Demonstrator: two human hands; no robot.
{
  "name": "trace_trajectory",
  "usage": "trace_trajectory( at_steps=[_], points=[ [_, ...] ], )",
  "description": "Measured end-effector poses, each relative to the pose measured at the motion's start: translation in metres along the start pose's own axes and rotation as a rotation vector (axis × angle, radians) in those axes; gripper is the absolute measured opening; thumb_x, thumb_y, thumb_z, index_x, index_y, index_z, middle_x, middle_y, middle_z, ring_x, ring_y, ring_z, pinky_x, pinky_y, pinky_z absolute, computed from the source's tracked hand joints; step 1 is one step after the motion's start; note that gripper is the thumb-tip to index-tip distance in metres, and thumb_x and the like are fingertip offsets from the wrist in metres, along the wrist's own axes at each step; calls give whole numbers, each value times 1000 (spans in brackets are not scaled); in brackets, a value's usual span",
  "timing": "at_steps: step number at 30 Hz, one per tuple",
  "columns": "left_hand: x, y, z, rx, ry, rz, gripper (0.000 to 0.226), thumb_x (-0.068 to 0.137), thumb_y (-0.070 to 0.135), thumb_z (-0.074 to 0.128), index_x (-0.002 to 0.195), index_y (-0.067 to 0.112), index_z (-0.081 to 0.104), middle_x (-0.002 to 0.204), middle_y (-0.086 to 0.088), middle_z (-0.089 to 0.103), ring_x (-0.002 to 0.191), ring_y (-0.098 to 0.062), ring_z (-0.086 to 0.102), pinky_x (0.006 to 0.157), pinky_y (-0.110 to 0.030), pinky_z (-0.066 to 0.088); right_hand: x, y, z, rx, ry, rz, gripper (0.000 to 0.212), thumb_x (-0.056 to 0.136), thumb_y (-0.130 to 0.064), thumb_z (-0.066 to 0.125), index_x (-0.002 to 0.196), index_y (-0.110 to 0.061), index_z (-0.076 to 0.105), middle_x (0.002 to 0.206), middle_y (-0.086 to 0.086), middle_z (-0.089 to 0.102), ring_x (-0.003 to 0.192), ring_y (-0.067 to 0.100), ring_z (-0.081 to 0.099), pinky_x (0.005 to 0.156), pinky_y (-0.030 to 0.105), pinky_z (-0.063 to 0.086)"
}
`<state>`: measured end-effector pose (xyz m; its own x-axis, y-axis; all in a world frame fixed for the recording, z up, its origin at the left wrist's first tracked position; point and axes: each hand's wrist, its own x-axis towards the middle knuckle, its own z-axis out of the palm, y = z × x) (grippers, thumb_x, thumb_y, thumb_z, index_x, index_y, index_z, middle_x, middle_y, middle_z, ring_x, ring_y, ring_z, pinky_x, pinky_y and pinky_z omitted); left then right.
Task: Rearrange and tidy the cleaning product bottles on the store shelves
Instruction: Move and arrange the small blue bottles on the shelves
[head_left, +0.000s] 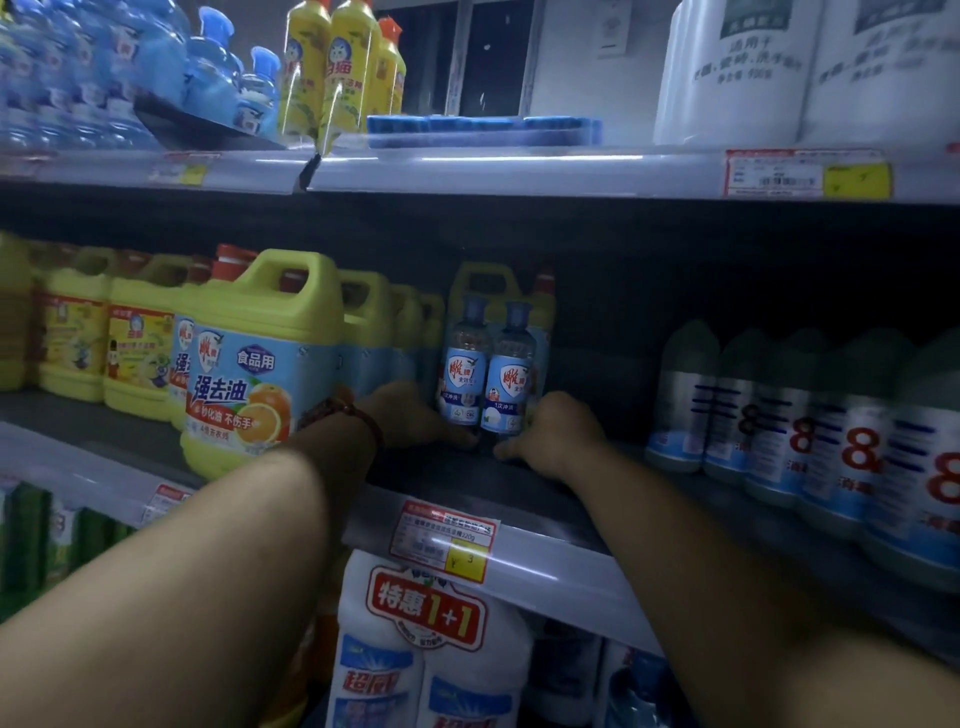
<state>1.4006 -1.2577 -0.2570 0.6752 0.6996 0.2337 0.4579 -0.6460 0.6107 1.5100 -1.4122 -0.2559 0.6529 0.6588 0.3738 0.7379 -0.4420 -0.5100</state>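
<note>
Small blue-label bottles (511, 379) numbered two; tall yellow bottles (349, 67), above and left of them, numbered three; large white jugs (737, 73), above and right of them, numbered two.

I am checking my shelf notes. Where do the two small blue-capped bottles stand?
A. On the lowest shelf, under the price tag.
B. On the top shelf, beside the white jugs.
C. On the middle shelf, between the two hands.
C: the small blue-capped bottles stand on the middle shelf, the left hand and the right hand beside their bases.
</note>
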Motion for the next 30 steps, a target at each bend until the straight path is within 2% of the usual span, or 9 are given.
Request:
trace_trajectory(
  at_steps=[4, 7, 11, 13, 16, 20, 23, 27, 30],
  points=[
    [-32, 19, -9, 230, 91, 31, 49, 88, 43, 72, 121, 7, 63, 117, -12, 65, 111, -27, 63, 87, -32, 51, -30, 4, -28, -13, -10, -78, 41, 81, -23, 81, 116, -10, 66, 116, 10, 69, 102, 23, 64, 75, 24, 44],
    [-75, 34, -8, 433, 180, 187, 34, 95, 36, 62, 121, 14, 58, 114, -9, 66, 107, -29, 66, 89, -39, 56, -66, 13, -57, -63, 118, -218, 44, 84, -23, 76, 123, -12, 60, 122, 10, 65, 107, 26, 62, 85, 28, 49],
    [-146, 75, -4, 504, 172, 305, 58, 85, 44, 70, 136, 26, 47, 129, -6, 62, 114, -30, 63, 91, -41, 55, -121, 37, -97, -255, 150, -344, 62, 87, -30, 70, 142, -17, 44, 138, 7, 52, 122, 25, 53, 97, 41, 49],
    [-178, 103, 2, 495, 200, 358, 59, 86, 47, 68, 137, 28, 46, 133, -8, 60, 116, -32, 62, 91, -39, 54, -150, 48, -122, -291, 141, -344, 68, 91, -32, 67, 150, -19, 36, 147, 4, 44, 129, 24, 48, 103, 40, 46],
    [-223, 144, 14, 465, 236, 432, 57, 86, 58, 64, 128, 21, 52, 122, -9, 63, 110, -34, 62, 85, -40, 52, -195, 63, -160, -331, 163, -317, 70, 90, -35, 68, 151, -22, 35, 153, 1, 38, 136, 26, 43, 107, 39, 43],
    [-264, 194, 37, 390, 201, 525, 56, 85, 54, 63, 128, 20, 51, 125, -6, 61, 115, -29, 58, 91, -41, 51, -253, 89, -205, -365, 236, -291, 60, 87, -38, 68, 140, -21, 45, 144, 1, 47, 129, 28, 50, 101, 41, 47],
    [-284, 226, 62, 312, 148, 566, 56, 84, 59, 63, 126, 23, 51, 124, -3, 60, 111, -27, 59, 91, -42, 53, -287, 114, -234, -380, 308, -296, 56, 90, -30, 64, 142, -21, 45, 141, -1, 50, 126, 24, 51, 98, 37, 47],
    [-295, 265, 95, 212, 87, 611, 58, 86, 54, 66, 132, 22, 51, 129, -5, 60, 111, -27, 60, 94, -42, 53, -313, 150, -267, -309, 382, -246, 52, 91, -30, 64, 140, -22, 48, 138, -2, 51, 123, 21, 52, 98, 40, 48],
    [-296, 294, 118, 108, 69, 610, 48, 88, 42, 69, 124, 14, 55, 120, -7, 63, 102, -25, 62, 86, -36, 54, -319, 178, -284, -227, 457, -155, 49, 90, -30, 68, 135, -17, 50, 130, 3, 54, 116, 23, 55, 93, 37, 49]
  ],
)
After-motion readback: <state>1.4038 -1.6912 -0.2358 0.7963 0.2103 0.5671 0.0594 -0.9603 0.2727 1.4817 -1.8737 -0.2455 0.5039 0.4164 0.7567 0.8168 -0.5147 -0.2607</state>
